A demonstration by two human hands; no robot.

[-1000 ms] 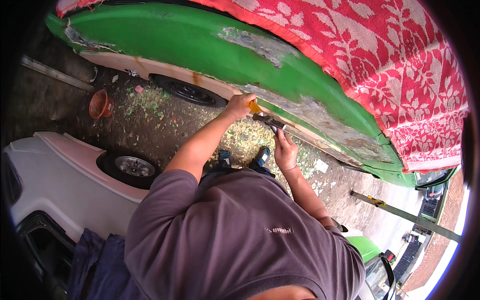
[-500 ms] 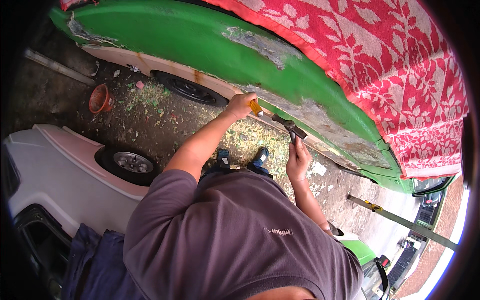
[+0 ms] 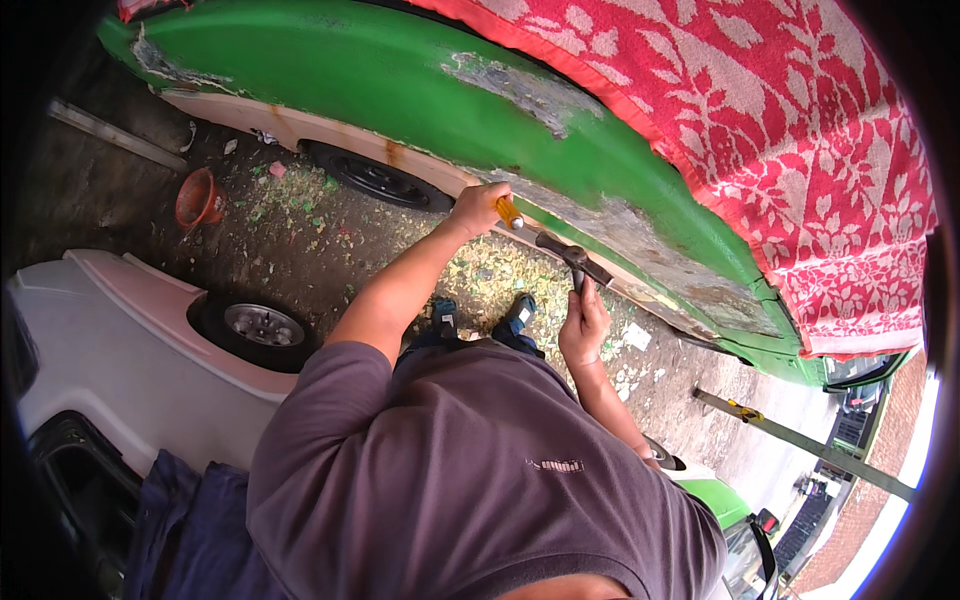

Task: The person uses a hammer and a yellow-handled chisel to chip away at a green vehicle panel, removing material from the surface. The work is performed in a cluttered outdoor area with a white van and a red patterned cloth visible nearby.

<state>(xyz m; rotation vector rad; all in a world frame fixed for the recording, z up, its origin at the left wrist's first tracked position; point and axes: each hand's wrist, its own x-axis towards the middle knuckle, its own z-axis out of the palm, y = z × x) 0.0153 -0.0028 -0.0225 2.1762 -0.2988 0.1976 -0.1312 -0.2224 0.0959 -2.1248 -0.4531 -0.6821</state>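
My left hand (image 3: 478, 208) is wrapped round the yellow handle (image 3: 509, 212) of a tool, probably a chisel or screwdriver. Its far end is hidden behind my fingers, against the side of a green car (image 3: 370, 85). In my right hand (image 3: 584, 328) I grip a hammer (image 3: 574, 257) by its shaft. One end of the dark hammer head is just short of the handle's butt, with a small gap visible between them. Grey, scraped patches (image 3: 640, 235) show on the green panel beside both hands.
A red patterned cloth (image 3: 740, 150) drapes over the green car. Paint flakes litter the ground round my feet (image 3: 520, 312). To the left are an orange bucket (image 3: 200, 198) and a pale car (image 3: 130, 350). A metal bar (image 3: 800, 440) lies at the right.
The hammer in my right hand has moved slightly left and its head has come closer to the yellow handle's end. My left hand has hardly moved.
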